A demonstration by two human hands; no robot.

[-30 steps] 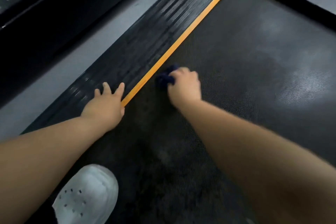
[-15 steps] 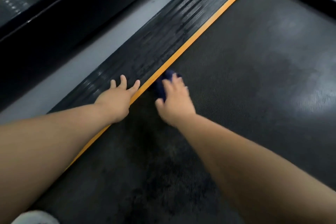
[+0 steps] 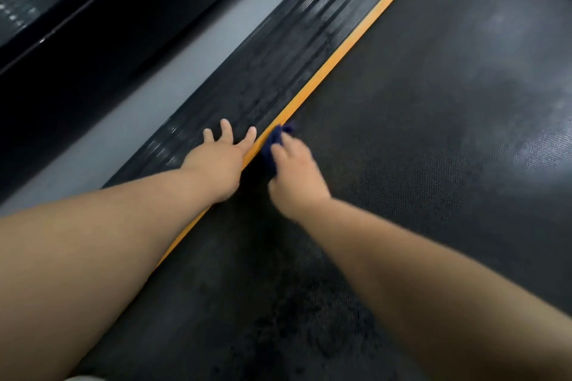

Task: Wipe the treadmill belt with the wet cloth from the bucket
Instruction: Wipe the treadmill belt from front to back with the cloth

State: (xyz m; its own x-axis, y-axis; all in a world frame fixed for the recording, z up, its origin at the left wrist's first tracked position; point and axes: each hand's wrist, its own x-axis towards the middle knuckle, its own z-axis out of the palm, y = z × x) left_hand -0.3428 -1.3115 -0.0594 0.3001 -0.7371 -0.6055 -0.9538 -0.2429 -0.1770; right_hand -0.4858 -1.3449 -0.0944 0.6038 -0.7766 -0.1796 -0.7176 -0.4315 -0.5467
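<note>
Treadmill belt point(image 3: 433, 133): black, fine-textured, filling the right and lower part of the view. It has a darker mottled patch point(image 3: 278, 303) between the two forearms and a pale sheen at the far right.

Dark blue cloth point(image 3: 275, 138): bunched, lying on the belt at its left edge, touching the orange strip point(image 3: 340, 56). Most of it is covered by the right hand.

Right hand point(image 3: 294, 176): blurred, fingers bent down over the cloth, gripping it and pressing it against the belt.

Left hand point(image 3: 216, 161): flat and palm down on the ribbed side rail point(image 3: 294, 40), fingers straight and spread, holding nothing. The thumb lies just beside the orange strip.

Grey floor point(image 3: 139, 108): a band left of the rail, with a dark glossy surface beyond it.
</note>
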